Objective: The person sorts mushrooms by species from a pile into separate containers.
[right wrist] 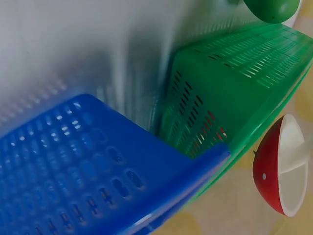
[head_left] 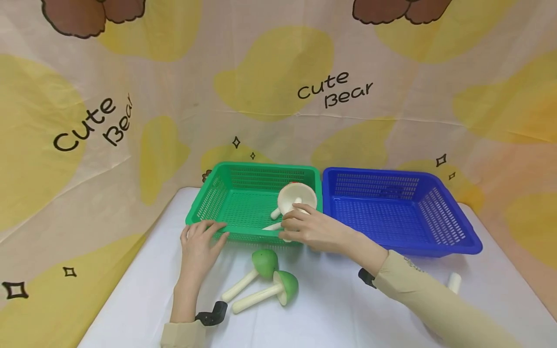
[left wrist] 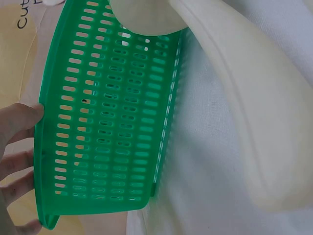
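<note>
A toy mushroom with a white underside is held by my right hand above the green basket's front right. Its red cap shows in the right wrist view; that hand does not. My left hand grips the green basket at its front left rim, thumb outside and fingers over the edge. White stems lie inside the basket, partly hidden by the right hand and held mushroom. Two green-capped mushrooms lie before the basket; a pale stem looms large in the left wrist view.
A blue basket stands right beside the green one. Another white stem pokes out from behind the right sleeve. A printed cloth hangs behind the white-covered table.
</note>
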A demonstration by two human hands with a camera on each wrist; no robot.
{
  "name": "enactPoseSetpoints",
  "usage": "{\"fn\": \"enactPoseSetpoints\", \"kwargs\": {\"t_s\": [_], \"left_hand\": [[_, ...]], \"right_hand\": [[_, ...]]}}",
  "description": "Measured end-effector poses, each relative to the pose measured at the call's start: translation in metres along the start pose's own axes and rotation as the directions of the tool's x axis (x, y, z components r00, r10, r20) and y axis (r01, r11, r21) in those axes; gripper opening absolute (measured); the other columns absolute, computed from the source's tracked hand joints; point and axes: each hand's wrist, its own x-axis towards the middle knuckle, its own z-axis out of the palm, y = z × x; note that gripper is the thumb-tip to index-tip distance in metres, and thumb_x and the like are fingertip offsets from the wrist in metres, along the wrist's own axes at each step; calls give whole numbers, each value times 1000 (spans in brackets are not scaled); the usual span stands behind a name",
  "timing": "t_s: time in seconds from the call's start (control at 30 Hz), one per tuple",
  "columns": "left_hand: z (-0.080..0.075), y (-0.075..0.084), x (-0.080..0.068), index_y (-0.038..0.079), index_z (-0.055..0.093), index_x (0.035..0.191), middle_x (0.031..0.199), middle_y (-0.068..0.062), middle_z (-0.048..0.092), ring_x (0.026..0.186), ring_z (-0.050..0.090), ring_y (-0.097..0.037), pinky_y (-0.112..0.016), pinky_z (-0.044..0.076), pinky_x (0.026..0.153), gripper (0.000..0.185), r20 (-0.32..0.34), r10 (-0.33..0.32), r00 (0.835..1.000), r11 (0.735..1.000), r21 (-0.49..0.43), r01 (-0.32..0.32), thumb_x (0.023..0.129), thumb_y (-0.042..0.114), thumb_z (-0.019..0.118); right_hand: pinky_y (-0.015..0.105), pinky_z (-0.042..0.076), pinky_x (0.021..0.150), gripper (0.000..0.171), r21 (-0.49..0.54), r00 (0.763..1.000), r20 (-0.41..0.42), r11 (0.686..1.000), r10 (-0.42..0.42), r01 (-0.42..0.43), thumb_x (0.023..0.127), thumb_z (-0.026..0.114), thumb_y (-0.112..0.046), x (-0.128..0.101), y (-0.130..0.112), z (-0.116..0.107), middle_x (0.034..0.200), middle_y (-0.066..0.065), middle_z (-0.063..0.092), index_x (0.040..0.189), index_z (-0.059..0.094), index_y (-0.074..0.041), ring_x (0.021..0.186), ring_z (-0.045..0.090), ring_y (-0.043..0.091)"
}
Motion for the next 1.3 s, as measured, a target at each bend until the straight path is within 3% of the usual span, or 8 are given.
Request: {"fn": "enactPoseSetpoints", "kwargs": {"t_s": [0.27, 0.5, 0.7, 1.03, 1.3], "left_hand": [[-2, 0, 1, 14, 72, 106, 111, -11, 65, 112, 51, -34, -63, 20, 111, 24, -7, 0, 1000, 1000, 0, 0, 83, 21, 75], [-2, 0, 2, 13, 72, 105, 111, -13, 66, 111, 52, -35, -64, 21, 110, 24, -10, 12, 1000, 1000, 10, -12, 83, 21, 75], [-2, -1, 4, 14, 71, 106, 113, -12, 65, 113, 51, -34, -63, 20, 112, 24, 7, 3, 1000, 1000, 14, -3, 84, 23, 74], [-2, -2, 3, 15, 71, 107, 113, -11, 65, 112, 51, -33, -63, 20, 112, 24, 13, -9, 1000, 1000, 17, 8, 84, 23, 74], [1, 0, 1, 15, 71, 106, 113, -11, 65, 114, 51, -33, -63, 20, 112, 23, 15, -13, 1000, 1000, 15, 13, 85, 24, 73]], "right_hand": [[38, 44, 106, 30, 15, 993, 115, 999, -31, 29, 90, 64, -8, 33, 16, 11, 111, -5, 64, 115, 65, -25, 112, 57, 15], [33, 49, 97, 40, -32, 982, 186, 999, -34, 40, 75, 81, -20, 53, 27, 28, 108, -5, 66, 111, 68, -28, 107, 58, 17], [31, 52, 92, 26, -42, 977, 212, 998, -27, 37, 86, 70, -12, 61, 32, 46, 103, -6, 67, 105, 70, -30, 103, 59, 15], [24, 54, 80, 16, 9, 953, 303, 1000, 10, -13, 89, 67, -19, 70, 32, 74, 102, -6, 66, 102, 71, -28, 99, 59, 14], [26, 53, 86, 12, 129, 929, 369, 988, 35, -88, 91, 65, -27, 72, 29, 81, 101, -2, 66, 101, 72, -23, 100, 59, 17]]}}
